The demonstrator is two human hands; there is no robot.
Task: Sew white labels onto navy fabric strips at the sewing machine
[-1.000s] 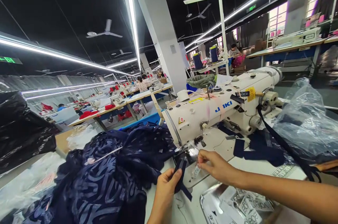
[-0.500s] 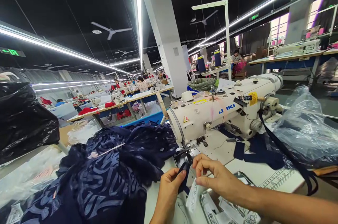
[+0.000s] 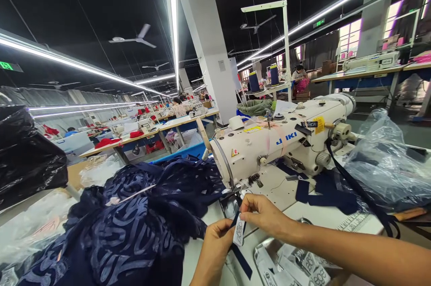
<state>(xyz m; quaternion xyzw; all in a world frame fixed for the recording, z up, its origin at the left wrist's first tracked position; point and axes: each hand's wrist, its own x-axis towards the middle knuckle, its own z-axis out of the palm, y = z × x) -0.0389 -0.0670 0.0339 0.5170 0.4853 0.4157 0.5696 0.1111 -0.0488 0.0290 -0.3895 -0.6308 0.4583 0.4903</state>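
Note:
In front of the white sewing machine [image 3: 249,153], my left hand [image 3: 215,242] pinches a narrow navy strap [image 3: 241,261], whose loose end hangs below my fingers. Thumb and fingers of my right hand [image 3: 264,217] are closed on a white printed label [image 3: 239,231], which lies against the strap just under the needle area. A metal tray [image 3: 258,254] with several more printed labels [image 3: 305,262] sits below my right forearm. Left of my hands, a heap of patterned navy fabric [image 3: 124,227] reaches up to the machine head.
Navy fabric pieces [image 3: 323,194] lie on the machine bed's right side, beside a clear plastic bag [image 3: 380,160]. A black plastic bag [image 3: 30,151] stands at far left. Thread cones [image 3: 253,82] stand behind the machine. A person [image 3: 299,80] sits in the background.
My right hand has moved left and brought the label from above the tray onto the navy strap. The strap's end now hangs lower from my left hand. The view has shifted slightly.

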